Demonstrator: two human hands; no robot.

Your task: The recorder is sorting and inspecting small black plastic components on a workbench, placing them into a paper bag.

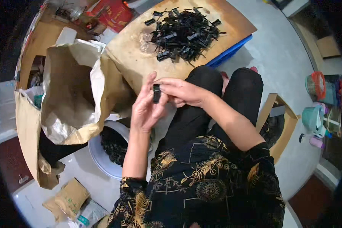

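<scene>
Small black part (pixel 156 94) held pinched by fingers of left hand (pixel 145 110) and right hand (pixel 184 93), between paper bag (pixel 98 91) and knees (pixel 247 81). If grip were slackened, it could be dropped and lost among dark pieces (pixel 114 142) in tub (pixel 95 161).

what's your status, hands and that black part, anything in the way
Left hand holding small black part. Right hand up against it, grip unclear. Black pile ahead. Open paper bag close on the left, not blocking.
</scene>
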